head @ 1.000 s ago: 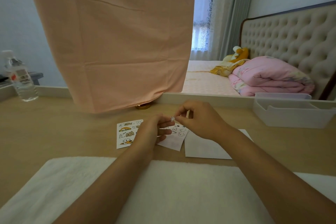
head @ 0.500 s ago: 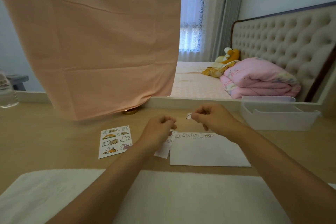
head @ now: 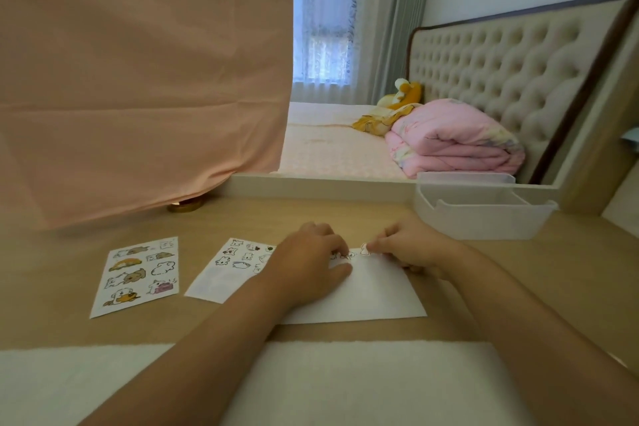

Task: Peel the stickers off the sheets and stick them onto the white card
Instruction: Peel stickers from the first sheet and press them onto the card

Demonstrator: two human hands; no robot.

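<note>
Your white card (head: 377, 290) lies flat on the desk (head: 518, 273), and everything else is placed from it. Your right hand (head: 411, 249) is over the card's far right corner, thumb and forefinger pinched on 1 small sticker (head: 364, 248) that sits right at the card's far edge; whether the sticker touches the card cannot be told. Your left hand (head: 311, 263) rests on the card's left part, fingers loosely bent with their tips down on the paper and the thumb laid along it, gripping nothing that shows. Just beyond those fingertips, a few placed stickers (head: 347, 255) line the card's far edge.

Just left of the card lies 1 sticker sheet (head: 228, 270), its right edge hidden under your left hand and wrist. Further left, well apart from the card, lies a 2nd sheet (head: 138, 275) with coloured figures. A white towel (head: 345, 380) spreads along the card's near side under both forearms. Beyond the card to the right stands a white plastic bin (head: 484, 214). Beyond it to the left hangs a pink cloth (head: 138, 79), which half covers a round gold object (head: 185, 207).
</note>
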